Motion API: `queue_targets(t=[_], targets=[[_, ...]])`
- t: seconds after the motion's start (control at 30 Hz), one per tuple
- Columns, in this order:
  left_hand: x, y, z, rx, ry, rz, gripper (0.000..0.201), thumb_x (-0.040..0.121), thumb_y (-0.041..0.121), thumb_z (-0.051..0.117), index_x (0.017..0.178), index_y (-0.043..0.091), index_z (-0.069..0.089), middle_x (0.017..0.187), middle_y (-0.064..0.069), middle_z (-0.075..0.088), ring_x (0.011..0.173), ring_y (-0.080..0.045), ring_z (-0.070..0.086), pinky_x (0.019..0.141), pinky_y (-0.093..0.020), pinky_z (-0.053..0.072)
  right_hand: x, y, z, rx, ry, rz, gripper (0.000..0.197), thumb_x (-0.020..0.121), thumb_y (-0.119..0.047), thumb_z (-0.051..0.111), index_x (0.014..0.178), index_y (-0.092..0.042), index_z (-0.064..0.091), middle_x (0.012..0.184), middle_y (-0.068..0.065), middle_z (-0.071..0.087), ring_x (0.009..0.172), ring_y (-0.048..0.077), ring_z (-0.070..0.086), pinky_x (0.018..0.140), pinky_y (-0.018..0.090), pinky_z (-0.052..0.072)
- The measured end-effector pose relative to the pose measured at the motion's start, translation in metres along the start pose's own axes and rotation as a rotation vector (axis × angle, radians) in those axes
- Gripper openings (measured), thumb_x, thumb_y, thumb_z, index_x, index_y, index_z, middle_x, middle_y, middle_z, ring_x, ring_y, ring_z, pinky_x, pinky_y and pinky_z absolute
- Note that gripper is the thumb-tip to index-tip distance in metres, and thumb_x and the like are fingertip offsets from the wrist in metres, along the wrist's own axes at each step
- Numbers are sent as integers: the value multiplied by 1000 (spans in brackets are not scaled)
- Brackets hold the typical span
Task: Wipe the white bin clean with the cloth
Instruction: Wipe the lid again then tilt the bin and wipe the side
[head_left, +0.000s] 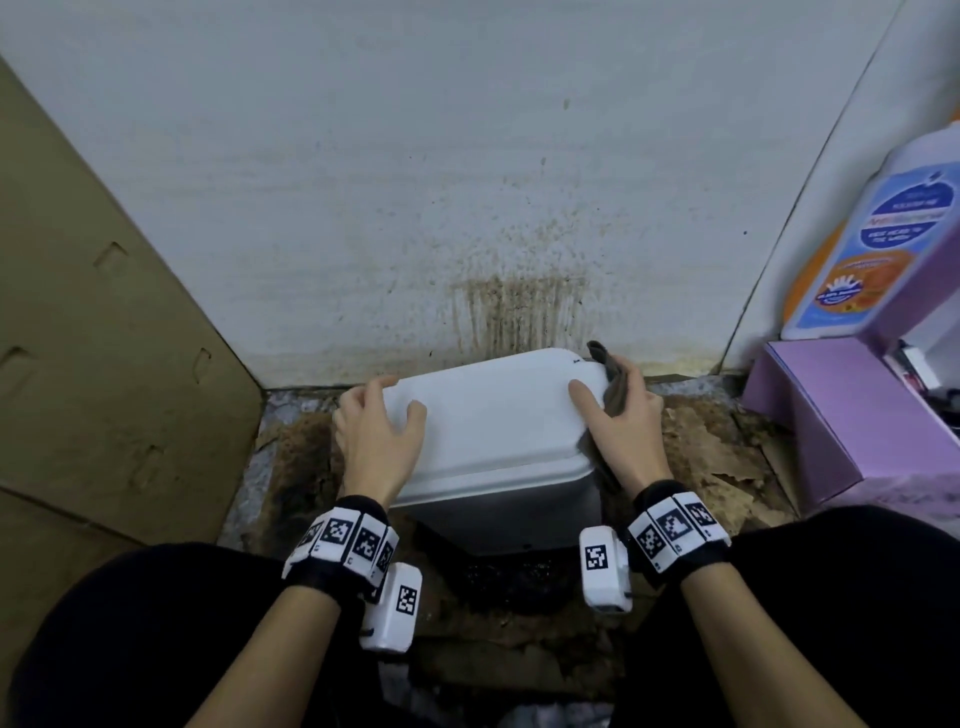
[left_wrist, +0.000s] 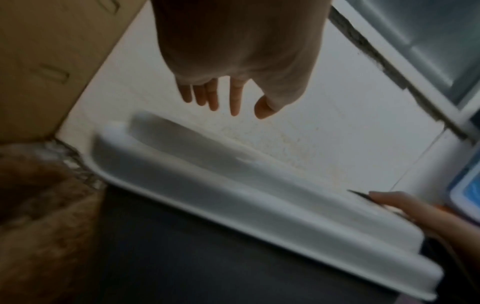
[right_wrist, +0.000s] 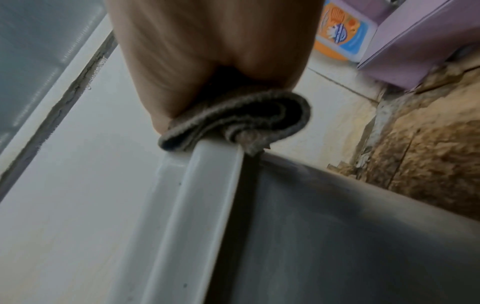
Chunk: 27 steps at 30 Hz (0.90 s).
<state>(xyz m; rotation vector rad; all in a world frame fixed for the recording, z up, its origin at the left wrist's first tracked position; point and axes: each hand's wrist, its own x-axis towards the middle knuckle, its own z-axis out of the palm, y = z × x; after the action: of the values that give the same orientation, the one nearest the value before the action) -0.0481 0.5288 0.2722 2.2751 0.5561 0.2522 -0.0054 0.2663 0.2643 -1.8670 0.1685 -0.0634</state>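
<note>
under right fingers (head_left: 631, 387), cloth (head_left: 613, 379) drapes bin (head_left: 493, 431) edge.

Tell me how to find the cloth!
Look at the stained white wall, then down to the white bin standing against it. At the bin's right edge, the right hand holds the cloth: it is the only soft, folded, grey-brown thing there.
</note>
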Motion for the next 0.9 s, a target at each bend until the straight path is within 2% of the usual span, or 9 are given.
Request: queue_targets(t=[0.1, 0.17, 0.27, 0.33, 0.47, 0.63, 0.77, 0.9], targets=[[-9, -5, -1, 39, -103, -43, 59, 93, 54, 61, 146, 47, 37, 148, -8, 26, 140, -35, 28, 117, -54, 31, 6, 8, -14, -31, -45, 30, 53, 89, -51, 69, 135, -43, 43, 136, 9, 43, 133, 27, 39, 104, 39, 38], [-14, -5, 0, 41, -187, -90, 70, 91, 65, 60, 151, 56, 24, 153, -9, 21, 143, -40, 27, 115, -56, 34, 11, 17, -22, -69, -54, 44, 59, 87, -57, 69, 137, -42, 41, 143, 10, 42, 136, 30, 40, 109, 46, 41], [-15, -14, 4, -21, -275, -198, 97, 87, 73, 62, 161, 47, 5, 163, -20, 18, 148, -43, 30, 119, -56, 33, 16, 29, -31, -96, -36, 66, 69, 86, -60, 68, 144, -36, 39, 146, 10, 42, 138, 31, 40, 111, 50, 40], [-14, -20, 9, -44, -317, -231, 111, 83, 77, 63, 163, 39, -4, 168, -19, 21, 150, -41, 32, 120, -56, 32, 18, 37, -38, -86, -16, 83, 72, 88, -57, 68, 148, -32, 38, 149, 10, 43, 140, 30, 40, 114, 51, 37], [-16, -20, 16, -108, -347, -226, 110, 86, 73, 64, 163, 31, -2, 164, -14, 35, 142, -39, 45, 116, -52, 39, 20, 47, -47, -86, -8, 86, 73, 88, -56, 68, 150, -31, 39, 150, 7, 43, 140, 28, 40, 114, 51, 37], [-14, -21, 20, -224, -321, -302, 114, 85, 66, 71, 162, 21, 0, 161, -12, 38, 138, -35, 50, 115, -50, 40, 21, 52, -46, -82, -13, 68, 75, 87, -59, 68, 149, -30, 38, 149, 5, 44, 138, 25, 42, 115, 50, 37], [-10, -28, 20, -218, -287, -279, 123, 69, 83, 71, 158, 21, 12, 159, -8, 40, 135, -31, 51, 113, -50, 43, 17, 49, -43, -63, 17, 63, 74, 88, -55, 69, 150, -25, 40, 148, 6, 45, 139, 25, 42, 115, 48, 37], [1, -28, 13, -247, -265, -229, 107, 85, 67, 70, 159, 16, 13, 159, -11, 39, 137, -33, 49, 113, -49, 42, -2, 40, -34, 11, 103, 95, 74, 90, -51, 69, 151, -24, 40, 150, 5, 44, 139, 24, 42, 112, 40, 37]])
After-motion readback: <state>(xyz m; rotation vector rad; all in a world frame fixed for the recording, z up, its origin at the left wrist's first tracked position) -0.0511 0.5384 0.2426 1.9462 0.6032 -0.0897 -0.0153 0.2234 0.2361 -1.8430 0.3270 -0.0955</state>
